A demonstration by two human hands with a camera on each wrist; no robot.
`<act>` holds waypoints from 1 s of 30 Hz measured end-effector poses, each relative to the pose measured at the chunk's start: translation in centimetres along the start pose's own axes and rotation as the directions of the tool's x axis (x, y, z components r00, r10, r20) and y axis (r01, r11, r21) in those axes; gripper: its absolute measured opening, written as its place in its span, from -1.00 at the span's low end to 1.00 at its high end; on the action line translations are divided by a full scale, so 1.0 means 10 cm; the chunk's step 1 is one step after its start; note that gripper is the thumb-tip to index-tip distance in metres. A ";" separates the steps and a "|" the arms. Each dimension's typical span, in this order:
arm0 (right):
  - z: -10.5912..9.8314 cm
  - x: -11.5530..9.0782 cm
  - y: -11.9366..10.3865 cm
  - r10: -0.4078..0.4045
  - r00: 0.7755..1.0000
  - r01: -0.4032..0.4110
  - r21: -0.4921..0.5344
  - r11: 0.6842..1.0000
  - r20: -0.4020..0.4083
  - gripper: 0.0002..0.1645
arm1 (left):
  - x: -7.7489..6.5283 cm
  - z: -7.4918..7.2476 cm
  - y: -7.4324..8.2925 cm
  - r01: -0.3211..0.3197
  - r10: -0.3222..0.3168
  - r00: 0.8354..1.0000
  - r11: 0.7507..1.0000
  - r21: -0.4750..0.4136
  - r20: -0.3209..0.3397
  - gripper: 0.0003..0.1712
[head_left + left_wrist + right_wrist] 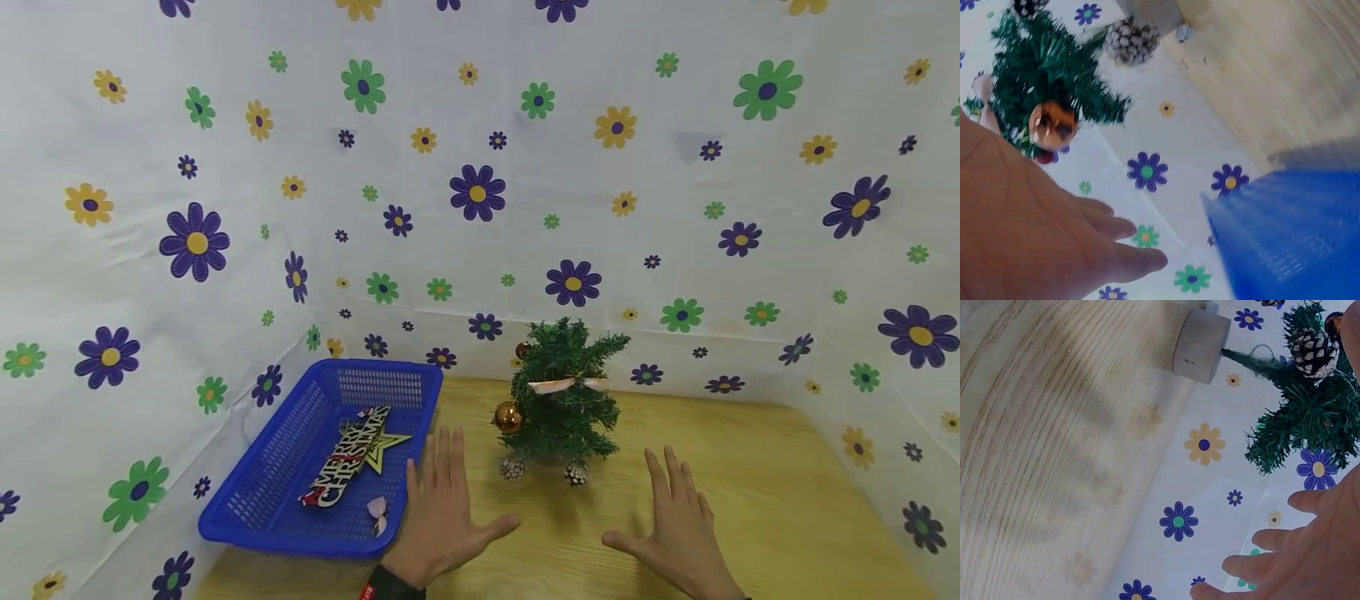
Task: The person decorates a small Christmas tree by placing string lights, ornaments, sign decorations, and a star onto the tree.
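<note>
A small artificial Christmas tree stands upright on the table, with a pink bow, an orange bauble and pinecones on it. My left hand is held with fingers straight and thumb spread, in front of the tree and beside the blue basket; it holds nothing. To the tree's front right, my right hand is likewise spread and holds nothing. The right wrist view shows the tree's round pale base on the wood.
Inside the basket at the left lie a "Merry Christmas" sign, a gold star and a small pink bow. White flower-printed sheets stand around the back and sides of the wooden table.
</note>
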State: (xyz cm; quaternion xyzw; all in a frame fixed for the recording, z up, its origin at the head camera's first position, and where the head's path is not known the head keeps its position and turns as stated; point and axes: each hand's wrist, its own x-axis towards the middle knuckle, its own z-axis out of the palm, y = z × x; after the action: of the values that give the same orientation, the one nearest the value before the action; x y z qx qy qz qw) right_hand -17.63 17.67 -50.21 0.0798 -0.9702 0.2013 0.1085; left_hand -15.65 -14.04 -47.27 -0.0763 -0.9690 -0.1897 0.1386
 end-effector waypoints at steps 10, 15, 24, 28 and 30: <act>-0.15 -0.11 0.19 0.082 0.997 -0.082 -0.002 0.997 0.012 0.54 | 0.54 -0.67 -0.66 0.058 -0.081 0.985 0.987 0.147 0.154 0.31; -0.20 -0.14 0.24 0.102 0.995 -0.102 -0.003 0.995 0.011 0.51 | 0.79 -0.76 -1.03 -0.075 0.002 0.937 0.977 0.198 0.348 -0.09; -0.10 -0.14 0.19 0.070 0.998 -0.070 -0.001 0.998 -0.006 0.47 | 0.72 -0.27 -1.27 -0.327 0.145 0.760 0.928 0.179 0.634 -0.47; -0.07 -0.14 0.14 0.067 0.998 -0.067 0.011 0.998 0.008 0.47 | 0.55 -0.21 -1.41 -0.364 0.164 0.756 0.910 0.199 0.633 -0.74; -0.07 -0.15 0.15 0.073 0.997 -0.073 0.018 0.997 0.013 0.46 | 0.50 -0.18 -1.44 -0.384 0.187 0.767 0.900 0.207 0.614 -0.81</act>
State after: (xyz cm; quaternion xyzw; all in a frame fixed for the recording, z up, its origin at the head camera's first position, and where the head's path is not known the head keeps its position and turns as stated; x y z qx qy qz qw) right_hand -16.39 19.45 -50.49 0.0463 -0.9712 0.2136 0.0944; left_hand -22.86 -27.43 -49.19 -0.2553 -0.9584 0.0262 -0.1253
